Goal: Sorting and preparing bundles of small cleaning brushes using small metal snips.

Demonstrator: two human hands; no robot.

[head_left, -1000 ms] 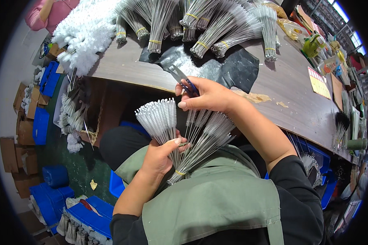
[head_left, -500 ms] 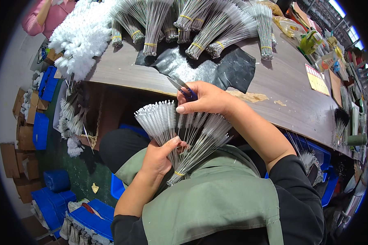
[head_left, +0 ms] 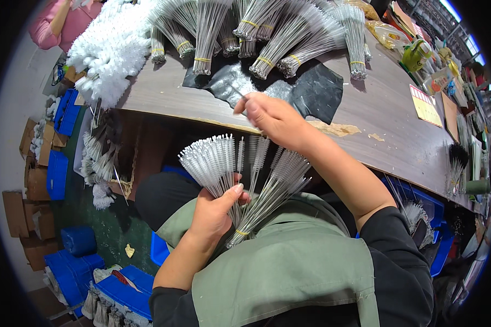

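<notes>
My left hand [head_left: 213, 214] is closed around the wire stems of a fanned bundle of small tube brushes [head_left: 207, 161] over my lap. Their white bristle heads point up, and a yellow band ties the stem ends low down. One brush [head_left: 240, 155] stands apart in a gap between the fan's left and right parts. Above the bundle, near the table edge, my right hand [head_left: 273, 117] is closed on thin scissors, slightly smeared by motion. The scissors' dark blade [head_left: 238, 92] sticks out up and left; their handles are hidden by the fingers.
Several banded brush bundles [head_left: 210, 38] lie at the table's back, beside a black sheet [head_left: 316, 90]. A white brush heap [head_left: 106, 54] sits at the left, near a person in pink [head_left: 82, 24]. Blue bins [head_left: 71, 272] and cartons [head_left: 35, 180] stand on the floor at left.
My right hand has lifted away from the brush heads, up toward the table, with the scissors in it. Some brushes in the middle of the fan have shifted; my left hand keeps its hold.
</notes>
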